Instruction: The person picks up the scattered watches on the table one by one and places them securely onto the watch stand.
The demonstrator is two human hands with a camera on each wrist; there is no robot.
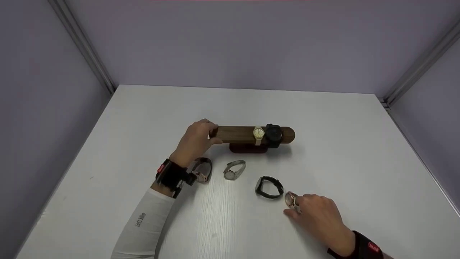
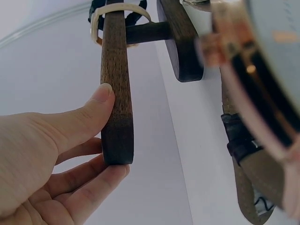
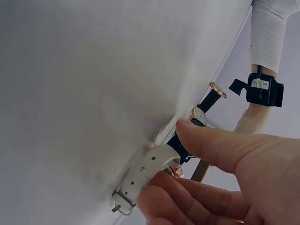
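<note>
On the counter (image 1: 323, 144), two watches are carried by the wooden stand (image 1: 237, 133), gripped by the left hand (image 1: 196, 142); four lie loose, one white-strapped watch (image 1: 291, 200) pinched by the right hand (image 1: 320, 217).

Your left hand (image 1: 196, 142) holds the left end of the brown wooden bar (image 1: 237, 134), thumb on one side and fingers under it. The bar lies flat on a dark stand (image 1: 248, 148). Your right hand (image 1: 320, 217) pinches a small pink-gold watch (image 1: 291, 199) with a pale strap (image 3: 143, 176), lying on the white table (image 1: 341, 144).
</note>
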